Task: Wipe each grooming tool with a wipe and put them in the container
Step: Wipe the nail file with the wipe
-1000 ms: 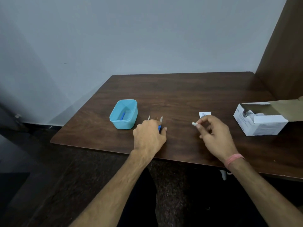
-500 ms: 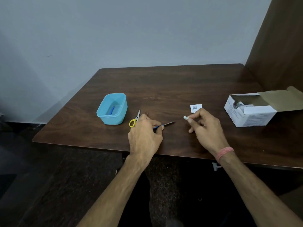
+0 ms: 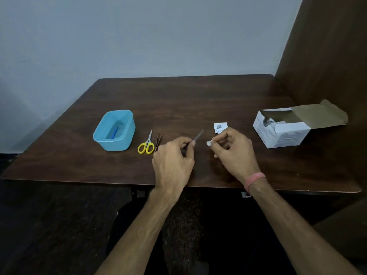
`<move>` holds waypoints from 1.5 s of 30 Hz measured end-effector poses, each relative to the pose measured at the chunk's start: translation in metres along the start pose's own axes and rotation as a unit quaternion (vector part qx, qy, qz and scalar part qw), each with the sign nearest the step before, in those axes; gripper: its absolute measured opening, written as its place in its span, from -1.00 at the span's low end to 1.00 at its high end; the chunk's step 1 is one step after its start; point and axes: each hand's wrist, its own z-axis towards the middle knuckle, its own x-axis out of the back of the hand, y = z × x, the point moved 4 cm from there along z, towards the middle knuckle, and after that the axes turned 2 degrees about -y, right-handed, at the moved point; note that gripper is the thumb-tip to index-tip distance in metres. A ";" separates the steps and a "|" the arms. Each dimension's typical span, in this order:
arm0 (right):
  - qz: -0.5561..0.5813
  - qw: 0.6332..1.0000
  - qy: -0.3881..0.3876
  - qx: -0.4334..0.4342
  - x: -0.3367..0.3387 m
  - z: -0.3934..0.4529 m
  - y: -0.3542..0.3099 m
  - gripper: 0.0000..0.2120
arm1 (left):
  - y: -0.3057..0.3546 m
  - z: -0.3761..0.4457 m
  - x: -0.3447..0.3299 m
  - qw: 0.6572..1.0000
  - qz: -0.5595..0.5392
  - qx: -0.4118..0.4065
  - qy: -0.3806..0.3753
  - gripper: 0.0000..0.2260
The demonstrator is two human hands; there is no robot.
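Observation:
My left hand (image 3: 174, 157) grips a thin metal grooming tool (image 3: 198, 135) lifted off the table, its tip pointing up and to the right. My right hand (image 3: 233, 151) pinches a small balled white wipe (image 3: 209, 143) a short way right of that tip, not touching it. Yellow-handled scissors (image 3: 147, 142) and dark tweezers (image 3: 158, 138) lie on the table left of my left hand. The blue container (image 3: 103, 138) stands further left with a blue tool (image 3: 114, 132) inside.
A torn white wipe packet (image 3: 219, 127) lies behind my right hand. An open white cardboard box (image 3: 284, 133) sits at the right, near a brown side panel (image 3: 327, 56). The brown table (image 3: 178, 100) ends at its front edge just under my wrists.
My left hand has picked the thin tool up from beside the scissors and moved right with it, uncovering the scissors and tweezers. The tool's tip is now close to the wipe.

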 end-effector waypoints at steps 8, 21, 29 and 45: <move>0.012 1.000 -0.014 -0.003 -0.004 0.001 -0.001 -0.90 | -0.021 0.008 -0.005 0.947 -0.294 0.108 -0.073 -0.93; 0.051 0.998 -0.024 0.002 -0.005 0.002 -0.003 -0.93 | -0.018 0.012 -0.008 0.950 -0.271 0.099 -0.116 -0.89; 0.082 0.997 0.007 0.002 -0.001 0.024 0.000 -0.94 | -0.018 0.014 -0.010 0.949 -0.268 0.130 -0.102 -0.95; 0.062 0.998 0.007 0.015 -0.003 0.025 0.005 -0.90 | -0.015 0.014 -0.009 0.936 -0.296 0.127 -0.141 -0.93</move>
